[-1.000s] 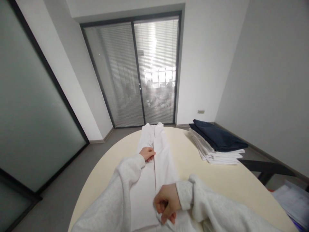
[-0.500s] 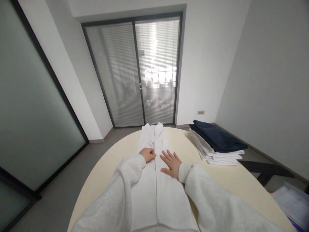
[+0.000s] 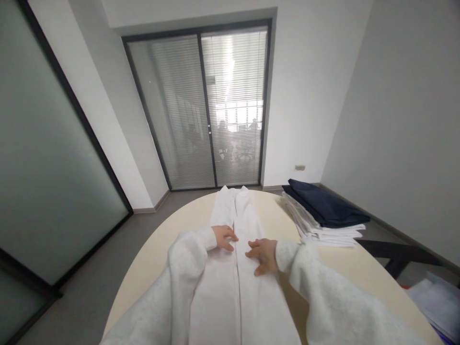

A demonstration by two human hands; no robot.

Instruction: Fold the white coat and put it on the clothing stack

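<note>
A long white garment (image 3: pixel 215 302) lies lengthwise in front of me, its two sides meeting along a seam down the middle. Two raised points stand at its far end. My left hand (image 3: pixel 224 236) rests on the cloth just left of the seam, fingers apart and holding nothing. On the right half, my right hand (image 3: pixel 265 255) is open with spread fingers, slightly blurred, at or just above the cloth. The near end of the garment runs out of view at the bottom.
The garment lies on a round cream table (image 3: pixel 158 249). At its right rear sits a stack of folded white cloths (image 3: pixel 323 235) with dark navy cloth (image 3: pixel 319 201) on top. White packages (image 3: pixel 436 299) are low at the right. A glass door (image 3: pixel 201 110) stands beyond.
My left hand has uncurled from a closed shape. My right hand has moved right and nearer to me. The garment's far end has shifted slightly right, and its lower part looks flatter and wider.
</note>
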